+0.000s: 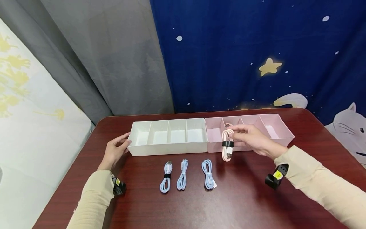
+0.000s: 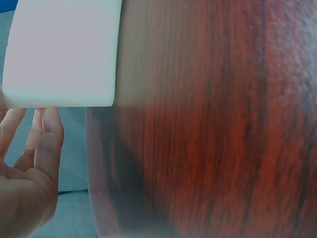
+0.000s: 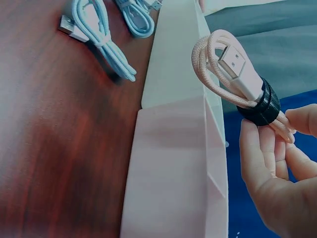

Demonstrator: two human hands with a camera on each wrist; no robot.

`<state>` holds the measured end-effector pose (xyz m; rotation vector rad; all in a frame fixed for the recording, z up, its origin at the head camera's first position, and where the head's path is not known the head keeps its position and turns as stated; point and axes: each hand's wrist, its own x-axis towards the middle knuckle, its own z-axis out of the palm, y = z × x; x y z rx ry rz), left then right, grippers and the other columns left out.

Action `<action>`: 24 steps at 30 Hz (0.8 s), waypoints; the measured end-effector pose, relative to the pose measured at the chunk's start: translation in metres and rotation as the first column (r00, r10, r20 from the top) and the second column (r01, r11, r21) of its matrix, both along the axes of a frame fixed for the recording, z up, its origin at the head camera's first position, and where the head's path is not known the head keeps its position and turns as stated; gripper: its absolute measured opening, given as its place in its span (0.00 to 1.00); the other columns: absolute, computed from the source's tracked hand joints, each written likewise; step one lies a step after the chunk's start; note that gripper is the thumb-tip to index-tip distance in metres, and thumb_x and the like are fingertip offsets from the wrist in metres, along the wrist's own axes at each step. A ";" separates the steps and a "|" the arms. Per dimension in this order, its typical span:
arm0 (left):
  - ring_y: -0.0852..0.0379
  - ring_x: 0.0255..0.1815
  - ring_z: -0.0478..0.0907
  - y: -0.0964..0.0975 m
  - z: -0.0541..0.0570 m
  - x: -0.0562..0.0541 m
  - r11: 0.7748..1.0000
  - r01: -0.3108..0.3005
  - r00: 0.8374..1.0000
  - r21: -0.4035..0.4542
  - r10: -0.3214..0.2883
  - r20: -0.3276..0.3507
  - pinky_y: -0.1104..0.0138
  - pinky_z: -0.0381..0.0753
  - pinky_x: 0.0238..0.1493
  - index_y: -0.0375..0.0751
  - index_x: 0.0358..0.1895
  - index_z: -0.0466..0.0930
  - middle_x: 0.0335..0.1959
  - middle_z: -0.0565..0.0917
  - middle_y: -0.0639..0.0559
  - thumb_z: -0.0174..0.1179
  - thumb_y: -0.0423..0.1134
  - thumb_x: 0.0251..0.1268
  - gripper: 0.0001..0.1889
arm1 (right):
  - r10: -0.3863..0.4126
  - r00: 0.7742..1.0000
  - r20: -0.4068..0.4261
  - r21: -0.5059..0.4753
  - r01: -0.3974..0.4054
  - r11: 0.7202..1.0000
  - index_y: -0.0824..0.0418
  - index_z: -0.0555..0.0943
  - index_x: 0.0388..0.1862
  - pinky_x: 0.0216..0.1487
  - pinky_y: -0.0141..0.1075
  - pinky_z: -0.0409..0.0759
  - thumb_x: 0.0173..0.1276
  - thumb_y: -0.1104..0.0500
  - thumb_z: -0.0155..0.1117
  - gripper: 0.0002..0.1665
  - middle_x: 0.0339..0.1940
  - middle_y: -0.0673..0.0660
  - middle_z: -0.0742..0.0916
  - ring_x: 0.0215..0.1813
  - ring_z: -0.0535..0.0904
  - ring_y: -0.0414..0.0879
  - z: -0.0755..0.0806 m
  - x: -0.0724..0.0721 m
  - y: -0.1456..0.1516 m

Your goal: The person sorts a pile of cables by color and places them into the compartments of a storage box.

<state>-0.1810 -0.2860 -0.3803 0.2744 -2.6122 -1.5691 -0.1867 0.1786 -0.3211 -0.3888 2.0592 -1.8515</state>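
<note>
A coiled pink USB cable (image 1: pixel 227 136) with a black strap is pinched between the thumb and fingers of my right hand (image 1: pixel 250 138). In the right wrist view, the metal plug (image 3: pixel 232 62) points up inside the loop of the cable. Behind it, the pink divided tray (image 1: pixel 277 127) is partly hidden by the hand. My left hand (image 1: pixel 114 151) is at the left end of the white divided tray (image 1: pixel 168 150). In the left wrist view its fairly straight fingertips (image 2: pixel 51 116) meet the tray's end.
Three coiled light-blue cables (image 1: pixel 165 183) (image 1: pixel 182 178) (image 1: pixel 209 178) lie in front of the trays. The trays stand end to end near the back of the dark red wooden table (image 1: pixel 183 210). Grey (image 1: pixel 128 63) and blue (image 1: pixel 228 47) curtains hang behind.
</note>
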 end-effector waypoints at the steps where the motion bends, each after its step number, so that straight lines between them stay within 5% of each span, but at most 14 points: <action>1: 0.68 0.32 0.74 0.000 0.000 0.000 1.000 0.001 1.000 0.000 -0.001 0.000 0.74 0.77 0.33 0.44 0.62 0.67 0.45 0.73 0.42 0.55 0.44 0.61 0.25 | -0.002 1.000 -0.002 0.003 0.002 1.000 0.81 0.62 0.57 0.42 0.39 0.77 0.61 0.68 0.54 0.27 0.53 0.63 0.73 0.41 0.77 0.40 0.001 -0.001 -0.001; 9: 0.68 0.32 0.73 0.000 0.000 0.000 1.000 0.007 1.000 -0.009 -0.007 -0.001 0.74 0.76 0.33 0.45 0.62 0.66 0.45 0.73 0.42 0.54 0.44 0.61 0.24 | -0.005 1.000 0.013 0.043 0.004 0.999 0.79 0.63 0.58 0.41 0.37 0.78 0.61 0.69 0.53 0.26 0.39 0.55 0.79 0.38 0.77 0.39 0.011 -0.013 -0.006; 24: 0.68 0.32 0.73 0.000 0.000 0.000 1.000 -0.003 1.000 -0.010 0.003 0.001 0.75 0.76 0.33 0.45 0.62 0.66 0.46 0.73 0.41 0.54 0.44 0.61 0.24 | -0.044 0.999 -0.007 0.120 0.045 0.992 0.76 0.66 0.57 0.42 0.40 0.77 0.62 0.68 0.52 0.24 0.41 0.61 0.76 0.39 0.76 0.41 0.021 -0.036 -0.014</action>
